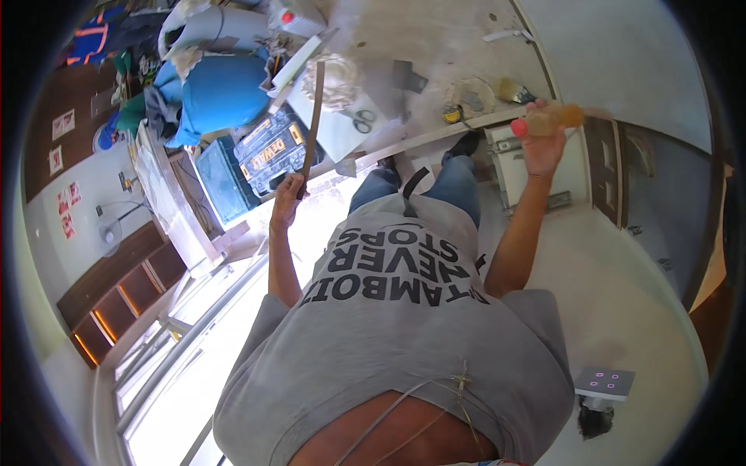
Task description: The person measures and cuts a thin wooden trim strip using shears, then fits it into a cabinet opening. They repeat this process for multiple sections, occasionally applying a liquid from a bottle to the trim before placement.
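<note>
My left hand (287,200) is closed round the lower end of a long, narrow brown strip (317,109), which stands up away from me, slightly curved. My right hand (544,147) is raised at the right and wrapped round a small clear bottle (553,121) of amber liquid. The bottle lies nearly sideways, its red cap toward the left. Just beyond the strip, a pair of dark-handled scissors (363,121) rests on a white sheet (336,128). Near the bottle are a paintbrush (511,91) and a yellow tape measure (451,115).
A black and yellow tool case (272,151) and a blue box (224,179) stand beyond my left hand. Farther back are a blue bundle (221,93) and a white container with a red cap (299,19). A cabinet door (602,159) is at the right.
</note>
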{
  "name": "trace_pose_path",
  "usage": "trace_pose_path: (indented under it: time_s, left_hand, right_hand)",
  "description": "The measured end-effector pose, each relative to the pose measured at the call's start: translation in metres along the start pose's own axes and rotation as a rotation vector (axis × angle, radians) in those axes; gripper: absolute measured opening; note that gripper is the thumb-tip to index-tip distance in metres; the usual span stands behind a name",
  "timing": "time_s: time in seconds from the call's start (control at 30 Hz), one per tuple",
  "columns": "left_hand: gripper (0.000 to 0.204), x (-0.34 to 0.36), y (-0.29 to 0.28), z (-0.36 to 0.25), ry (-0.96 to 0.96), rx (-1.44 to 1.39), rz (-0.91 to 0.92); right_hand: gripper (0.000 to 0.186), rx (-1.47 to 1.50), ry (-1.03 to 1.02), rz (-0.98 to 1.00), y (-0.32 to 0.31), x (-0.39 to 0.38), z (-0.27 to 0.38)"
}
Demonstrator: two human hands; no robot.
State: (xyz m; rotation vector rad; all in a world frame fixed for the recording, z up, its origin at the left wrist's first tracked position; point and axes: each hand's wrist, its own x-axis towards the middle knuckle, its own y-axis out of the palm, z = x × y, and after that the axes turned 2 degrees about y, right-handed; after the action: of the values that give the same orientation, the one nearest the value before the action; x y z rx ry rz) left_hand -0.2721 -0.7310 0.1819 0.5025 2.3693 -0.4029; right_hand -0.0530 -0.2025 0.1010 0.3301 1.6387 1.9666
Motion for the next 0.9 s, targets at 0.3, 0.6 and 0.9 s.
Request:
trace_pose_path:
  time_s: [0.3, 0.6, 0.9]
  left_hand:
    - [0.018, -0.007, -0.117, 0.085, 0.075, -0.107, 0.058]
    - [0.015, -0.044, -0.213, 0.165, 0.133, -0.431, -0.237]
    - [0.014, -0.059, -0.219, 0.200, 0.045, -0.444, -0.193]
  right_hand:
    - [0.045, -0.195, 0.311, 0.026, 0.059, -0.002, -0.157]
    - [0.041, -0.422, 0.700, -0.066, 0.055, 0.023, -0.389]
    - [0.063, -0.809, 0.594, -0.302, 0.078, 0.068, -0.430]
